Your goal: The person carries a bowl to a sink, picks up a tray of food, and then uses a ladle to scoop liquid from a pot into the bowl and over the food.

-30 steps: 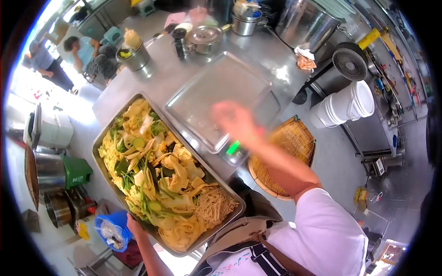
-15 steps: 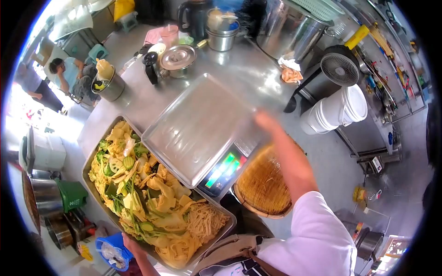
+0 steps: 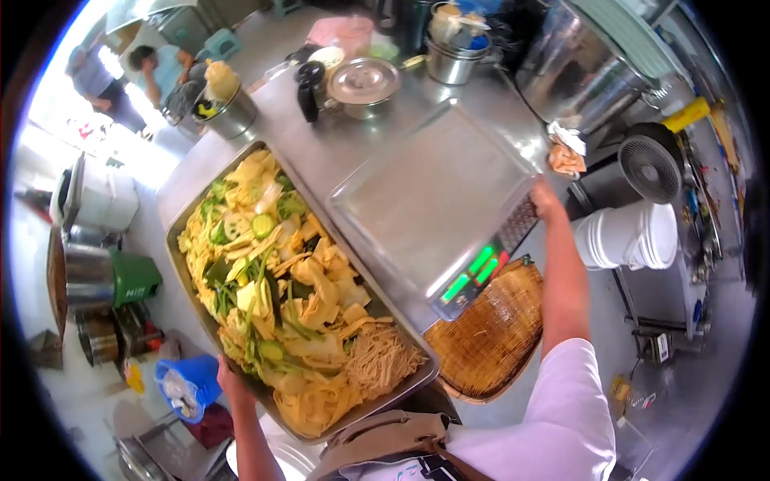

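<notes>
Supporting a deep metal tray point(image 3: 431, 370) heaped with food, the left hand point(image 3: 234, 386) is set against the outer side, its wrist rising from the bottom of the view; its fingers are mostly hidden, and how far they close cannot be told. The right hand point(image 3: 547, 200) reaches forward, arm extended, to the right corner of a flat metal pan point(image 3: 433, 192) on a digital scale point(image 3: 451, 309). Its fingers bend toward that corner, though whether they grip pan or scale is unclear.

The scale's display glows green (its digits are washed out), beside a dark keypad point(image 3: 519, 224). Pale lettering on a green bin point(image 3: 135, 277) is too small to read, as is a white label point(image 3: 662, 346) at right.

The deep tray lies left of the pan at the edge of a steel table point(image 3: 298, 152), bearing cucumber slices point(image 3: 263, 225), a lotus root slice point(image 3: 237, 227), broad yellowish sheets and a mound of tan shreds point(image 3: 383, 361). A woven bamboo basket point(image 3: 485, 341) sits below the scale; beyond the table are two people, one in a light blue top point(image 3: 170, 70).
</notes>
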`<action>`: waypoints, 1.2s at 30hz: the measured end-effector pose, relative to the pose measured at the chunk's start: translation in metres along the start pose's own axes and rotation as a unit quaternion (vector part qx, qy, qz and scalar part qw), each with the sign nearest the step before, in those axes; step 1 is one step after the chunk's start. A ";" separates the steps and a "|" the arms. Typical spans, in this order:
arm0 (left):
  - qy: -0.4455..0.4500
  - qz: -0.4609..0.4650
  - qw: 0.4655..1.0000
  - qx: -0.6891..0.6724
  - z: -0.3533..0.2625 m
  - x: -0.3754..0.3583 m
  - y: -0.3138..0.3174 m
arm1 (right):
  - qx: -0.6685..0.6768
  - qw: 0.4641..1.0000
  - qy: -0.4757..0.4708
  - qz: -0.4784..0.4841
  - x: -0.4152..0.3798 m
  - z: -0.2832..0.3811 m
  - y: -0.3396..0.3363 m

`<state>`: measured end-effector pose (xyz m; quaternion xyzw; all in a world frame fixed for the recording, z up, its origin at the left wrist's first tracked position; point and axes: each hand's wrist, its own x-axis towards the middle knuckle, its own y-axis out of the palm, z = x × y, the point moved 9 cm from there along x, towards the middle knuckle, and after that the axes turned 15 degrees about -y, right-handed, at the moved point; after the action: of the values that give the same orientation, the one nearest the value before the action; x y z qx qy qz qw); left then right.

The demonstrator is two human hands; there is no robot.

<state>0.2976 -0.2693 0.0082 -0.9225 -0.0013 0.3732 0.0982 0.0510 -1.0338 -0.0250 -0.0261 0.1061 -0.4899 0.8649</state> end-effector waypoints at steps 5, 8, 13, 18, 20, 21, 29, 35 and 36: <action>-0.028 0.017 0.996 -0.082 -0.005 -0.011 0.026 | -0.063 0.998 0.017 0.011 0.087 -0.093 -0.084; -0.037 0.027 0.990 -0.133 -0.008 -0.013 0.037 | 0.043 0.998 -0.020 0.040 0.143 -0.148 -0.126; -0.126 0.044 0.964 -0.230 0.012 0.001 0.025 | 0.063 0.996 0.061 0.036 0.132 -0.105 -0.097; -0.128 0.015 0.965 -0.228 0.008 -0.005 0.024 | -0.090 0.996 -0.020 -0.021 0.129 -0.081 -0.090; -0.127 0.003 0.976 -0.179 0.004 -0.012 0.017 | -0.231 0.969 -0.061 -0.054 0.115 -0.070 -0.102; -0.125 -0.004 0.979 -0.159 0.001 -0.019 0.020 | -0.307 0.945 -0.087 -0.074 0.103 -0.058 -0.108; 0.027 -0.041 0.984 0.170 -0.030 -0.121 0.040 | -0.178 0.966 -0.047 -0.182 -0.248 0.006 -0.018; -0.040 0.019 0.992 0.114 -0.040 -0.183 0.053 | -0.035 0.995 0.092 0.016 -0.361 0.043 0.097; -0.040 0.036 0.993 0.103 -0.042 -0.193 0.053 | -0.019 0.997 0.075 0.000 -0.360 0.045 0.092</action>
<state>0.1839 -0.3439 0.1607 -0.8911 0.0668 0.4115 0.1791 -0.0412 -0.6816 0.0619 -0.0057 0.1805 -0.4887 0.8535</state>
